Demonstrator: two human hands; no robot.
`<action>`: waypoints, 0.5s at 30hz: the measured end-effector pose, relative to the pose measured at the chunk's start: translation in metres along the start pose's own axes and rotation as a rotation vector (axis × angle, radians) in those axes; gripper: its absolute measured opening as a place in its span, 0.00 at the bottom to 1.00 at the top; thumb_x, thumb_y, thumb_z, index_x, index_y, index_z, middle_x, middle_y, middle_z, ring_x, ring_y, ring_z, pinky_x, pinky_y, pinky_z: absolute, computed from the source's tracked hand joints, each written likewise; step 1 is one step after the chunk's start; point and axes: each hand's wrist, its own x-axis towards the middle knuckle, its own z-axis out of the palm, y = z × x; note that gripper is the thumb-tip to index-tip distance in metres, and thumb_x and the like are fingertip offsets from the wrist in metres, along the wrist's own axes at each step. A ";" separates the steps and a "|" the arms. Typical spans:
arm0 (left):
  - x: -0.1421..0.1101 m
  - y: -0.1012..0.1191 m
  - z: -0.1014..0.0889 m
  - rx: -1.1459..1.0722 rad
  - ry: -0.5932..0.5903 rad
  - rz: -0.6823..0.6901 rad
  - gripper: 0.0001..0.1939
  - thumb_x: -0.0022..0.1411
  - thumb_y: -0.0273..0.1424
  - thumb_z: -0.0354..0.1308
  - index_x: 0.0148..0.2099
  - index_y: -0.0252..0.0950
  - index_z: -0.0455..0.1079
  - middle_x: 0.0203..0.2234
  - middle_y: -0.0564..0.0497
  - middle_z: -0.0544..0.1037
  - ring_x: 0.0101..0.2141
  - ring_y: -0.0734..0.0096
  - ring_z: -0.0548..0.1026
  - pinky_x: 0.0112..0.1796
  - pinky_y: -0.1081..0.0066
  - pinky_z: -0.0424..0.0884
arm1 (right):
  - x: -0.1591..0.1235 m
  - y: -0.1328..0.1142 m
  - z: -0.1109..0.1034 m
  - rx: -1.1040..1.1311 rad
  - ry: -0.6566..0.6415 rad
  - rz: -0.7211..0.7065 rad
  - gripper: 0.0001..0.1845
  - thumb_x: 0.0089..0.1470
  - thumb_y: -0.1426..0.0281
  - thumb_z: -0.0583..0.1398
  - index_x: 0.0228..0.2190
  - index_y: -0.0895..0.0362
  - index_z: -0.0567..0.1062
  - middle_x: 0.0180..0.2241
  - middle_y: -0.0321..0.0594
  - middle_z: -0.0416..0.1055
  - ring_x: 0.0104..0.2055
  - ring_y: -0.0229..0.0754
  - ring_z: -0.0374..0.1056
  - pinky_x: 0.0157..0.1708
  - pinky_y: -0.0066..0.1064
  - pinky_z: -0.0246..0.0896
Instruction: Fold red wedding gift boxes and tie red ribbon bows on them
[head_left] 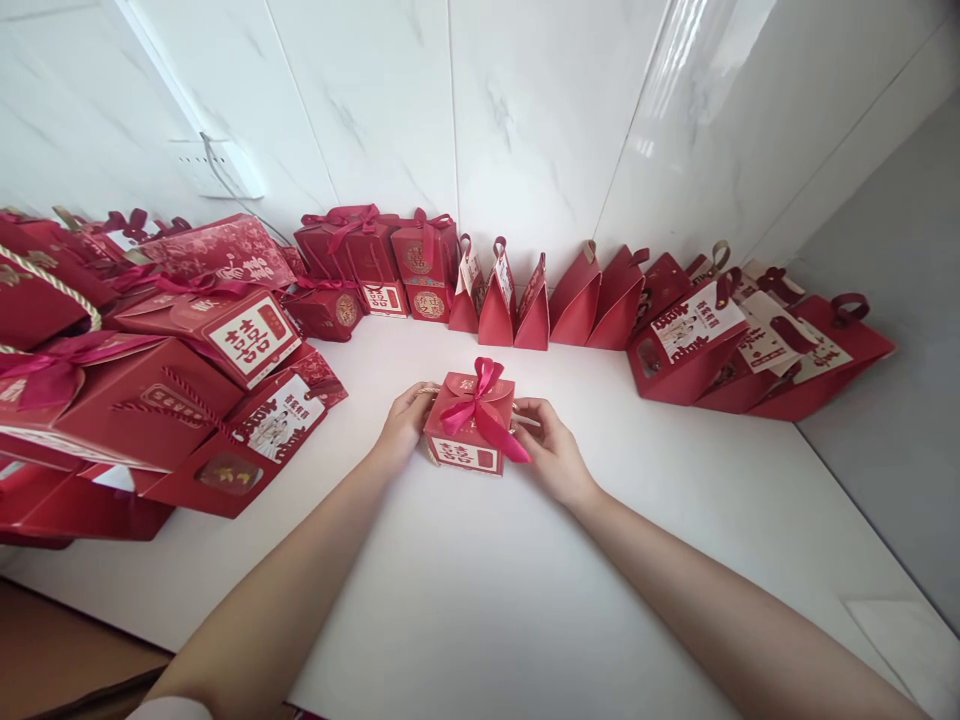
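A small red gift box (471, 430) with a pink ribbon bow on top stands on the white tabletop (525, 600) in the middle of the view. My left hand (405, 420) grips its left side with curled fingers. My right hand (551, 450) holds its right side, fingers bent round the edge under the ribbon's tail. Both forearms reach in from the bottom of the view.
Large red gift boxes and bags (187, 370) are piled at the left. Several red boxes with bows (375, 265) and small red folded bags (517, 300) line the marble wall. More red bags (750, 345) lie at the right, near the table's right edge (862, 510).
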 end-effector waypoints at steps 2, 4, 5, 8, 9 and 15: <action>-0.001 0.004 -0.002 0.029 0.065 -0.054 0.13 0.53 0.40 0.63 0.35 0.35 0.70 0.28 0.53 0.75 0.27 0.71 0.72 0.29 0.73 0.65 | 0.000 0.003 0.001 -0.089 0.041 -0.018 0.11 0.58 0.60 0.60 0.36 0.55 0.69 0.47 0.43 0.69 0.49 0.47 0.67 0.53 0.43 0.64; -0.002 0.008 -0.005 0.063 0.060 -0.087 0.14 0.51 0.40 0.64 0.33 0.35 0.70 0.26 0.53 0.74 0.25 0.71 0.71 0.27 0.73 0.64 | 0.000 0.005 0.000 -0.135 0.036 -0.053 0.11 0.58 0.62 0.60 0.31 0.55 0.67 0.45 0.43 0.70 0.48 0.47 0.67 0.54 0.43 0.62; -0.003 0.010 -0.006 0.082 0.034 -0.105 0.14 0.51 0.41 0.63 0.32 0.35 0.70 0.25 0.53 0.74 0.25 0.71 0.70 0.26 0.74 0.63 | 0.001 0.005 0.000 -0.110 0.028 -0.058 0.11 0.58 0.62 0.60 0.31 0.55 0.67 0.45 0.43 0.70 0.48 0.47 0.67 0.53 0.43 0.62; -0.004 0.017 -0.011 0.164 0.019 -0.179 0.15 0.53 0.43 0.61 0.31 0.36 0.69 0.17 0.56 0.67 0.17 0.74 0.64 0.19 0.74 0.55 | 0.003 0.003 -0.003 0.133 0.043 0.013 0.15 0.57 0.59 0.61 0.31 0.55 0.64 0.39 0.41 0.72 0.45 0.46 0.69 0.51 0.41 0.62; -0.004 0.019 -0.014 0.202 0.043 -0.187 0.14 0.53 0.43 0.60 0.31 0.36 0.69 0.15 0.57 0.63 0.15 0.76 0.60 0.18 0.75 0.51 | 0.005 0.002 -0.005 0.215 0.055 0.051 0.16 0.56 0.57 0.62 0.31 0.54 0.63 0.34 0.39 0.72 0.42 0.45 0.70 0.50 0.40 0.62; 0.005 0.031 -0.039 0.421 0.165 -0.066 0.12 0.49 0.39 0.62 0.32 0.36 0.74 0.12 0.59 0.56 0.15 0.79 0.50 0.19 0.74 0.41 | 0.011 -0.004 -0.015 0.375 0.101 0.207 0.20 0.51 0.56 0.66 0.34 0.54 0.64 0.16 0.24 0.52 0.18 0.33 0.51 0.30 0.30 0.63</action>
